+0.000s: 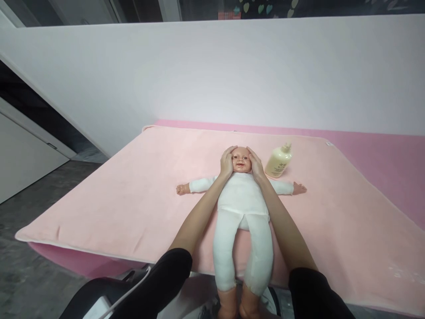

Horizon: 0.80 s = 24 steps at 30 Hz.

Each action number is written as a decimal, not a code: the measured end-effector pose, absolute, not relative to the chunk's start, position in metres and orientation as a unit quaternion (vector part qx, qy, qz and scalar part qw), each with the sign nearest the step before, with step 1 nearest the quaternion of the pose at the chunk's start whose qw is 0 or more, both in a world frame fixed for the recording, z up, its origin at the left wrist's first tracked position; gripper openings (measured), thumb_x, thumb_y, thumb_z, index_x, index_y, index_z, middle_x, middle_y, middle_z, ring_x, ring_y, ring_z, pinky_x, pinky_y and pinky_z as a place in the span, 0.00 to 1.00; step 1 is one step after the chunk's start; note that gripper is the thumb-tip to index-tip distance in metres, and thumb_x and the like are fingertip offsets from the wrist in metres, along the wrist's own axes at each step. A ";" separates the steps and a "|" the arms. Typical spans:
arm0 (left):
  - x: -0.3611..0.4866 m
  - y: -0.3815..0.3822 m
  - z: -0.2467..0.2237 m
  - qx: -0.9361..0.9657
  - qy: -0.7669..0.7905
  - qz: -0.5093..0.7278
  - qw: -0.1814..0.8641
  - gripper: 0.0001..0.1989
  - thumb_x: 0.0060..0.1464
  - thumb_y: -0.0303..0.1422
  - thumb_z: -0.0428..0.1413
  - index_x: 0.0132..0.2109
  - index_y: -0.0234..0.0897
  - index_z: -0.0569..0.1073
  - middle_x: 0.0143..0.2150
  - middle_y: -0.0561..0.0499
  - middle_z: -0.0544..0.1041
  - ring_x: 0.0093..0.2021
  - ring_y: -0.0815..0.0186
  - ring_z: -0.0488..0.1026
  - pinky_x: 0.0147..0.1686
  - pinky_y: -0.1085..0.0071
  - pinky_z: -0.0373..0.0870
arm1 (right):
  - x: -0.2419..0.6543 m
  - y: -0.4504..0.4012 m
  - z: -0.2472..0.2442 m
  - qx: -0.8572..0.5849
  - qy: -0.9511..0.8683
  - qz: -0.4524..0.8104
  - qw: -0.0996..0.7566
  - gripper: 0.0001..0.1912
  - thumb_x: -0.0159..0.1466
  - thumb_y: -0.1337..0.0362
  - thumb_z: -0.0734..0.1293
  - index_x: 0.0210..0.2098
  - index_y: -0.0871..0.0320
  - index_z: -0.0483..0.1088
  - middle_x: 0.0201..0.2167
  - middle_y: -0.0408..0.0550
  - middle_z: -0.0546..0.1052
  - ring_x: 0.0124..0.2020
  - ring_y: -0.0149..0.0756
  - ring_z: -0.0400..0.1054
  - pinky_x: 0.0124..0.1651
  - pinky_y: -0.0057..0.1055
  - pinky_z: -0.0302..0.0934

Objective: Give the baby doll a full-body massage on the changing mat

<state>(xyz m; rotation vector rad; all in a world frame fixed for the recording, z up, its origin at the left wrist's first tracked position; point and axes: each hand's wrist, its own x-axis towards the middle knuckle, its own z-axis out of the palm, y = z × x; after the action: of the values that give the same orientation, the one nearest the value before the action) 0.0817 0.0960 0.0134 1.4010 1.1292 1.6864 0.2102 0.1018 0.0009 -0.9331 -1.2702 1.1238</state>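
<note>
Arms outstretched, left hand [226, 161] and right hand [255, 163] cup the doll's head [240, 159], fingers seemingly flat together.

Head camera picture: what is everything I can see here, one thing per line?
doll: one, white suit, lying face up on the blanket, arms spread, legs over the near edge
bottle: one, pale yellow, on the blanket just right of the doll's head
blanket: one, light pink, spread over the table
table: one, darker pink, showing at the right and under the blanket's near edge
wall: one, white, behind the table
floor: grey, at the left
left hand: one, fingers cupped against the left side of the doll's head
right hand: one, cupped against the right side of the head
</note>
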 end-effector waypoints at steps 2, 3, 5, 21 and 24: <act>0.079 0.094 0.010 0.553 0.429 0.639 0.320 0.20 0.57 0.30 0.42 0.50 0.37 0.74 0.55 0.49 0.73 0.59 0.63 0.66 0.61 0.64 0.59 | 0.216 0.091 0.002 -0.384 -0.546 0.514 0.539 0.44 0.57 0.43 0.64 0.66 0.54 0.49 0.66 0.46 0.55 0.65 0.41 0.51 0.66 0.41 0.48; 0.077 0.093 0.009 0.571 0.425 0.629 0.313 0.20 0.58 0.32 0.42 0.52 0.38 0.73 0.57 0.49 0.72 0.60 0.63 0.64 0.62 0.64 0.57 | 0.219 0.085 0.002 -0.384 -0.557 0.524 0.517 0.48 0.55 0.45 0.68 0.67 0.52 0.46 0.67 0.45 0.52 0.66 0.41 0.50 0.66 0.40 0.48; 0.073 0.089 0.007 0.615 0.412 0.599 0.305 0.20 0.59 0.37 0.45 0.56 0.40 0.70 0.61 0.50 0.67 0.63 0.63 0.60 0.65 0.64 0.52 | 0.226 0.073 0.005 -0.396 -0.581 0.523 0.482 0.55 0.50 0.49 0.73 0.68 0.48 0.41 0.68 0.42 0.46 0.67 0.40 0.47 0.67 0.39 0.47; 0.047 0.072 0.017 0.712 0.395 0.463 0.351 0.46 0.43 0.45 0.63 0.67 0.44 0.53 0.71 0.48 0.44 0.71 0.58 0.38 0.67 0.61 0.41 | 0.233 0.058 0.013 -0.411 -0.555 0.501 0.522 0.56 0.47 0.52 0.76 0.67 0.60 0.47 0.65 0.52 0.57 0.63 0.45 0.55 0.63 0.39 0.55; 0.044 0.074 0.016 0.706 0.385 0.460 0.376 0.44 0.45 0.43 0.62 0.66 0.44 0.54 0.71 0.47 0.43 0.71 0.58 0.38 0.67 0.62 0.42 | 0.236 0.059 0.011 -0.416 -0.575 0.477 0.518 0.53 0.49 0.49 0.74 0.66 0.59 0.49 0.64 0.52 0.57 0.64 0.45 0.54 0.65 0.41 0.52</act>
<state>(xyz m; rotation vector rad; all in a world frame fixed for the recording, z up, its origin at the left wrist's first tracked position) 0.0440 0.0743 0.0164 1.8062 0.9854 1.1754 0.2364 0.0594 0.0110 -0.9986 -1.3810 1.1449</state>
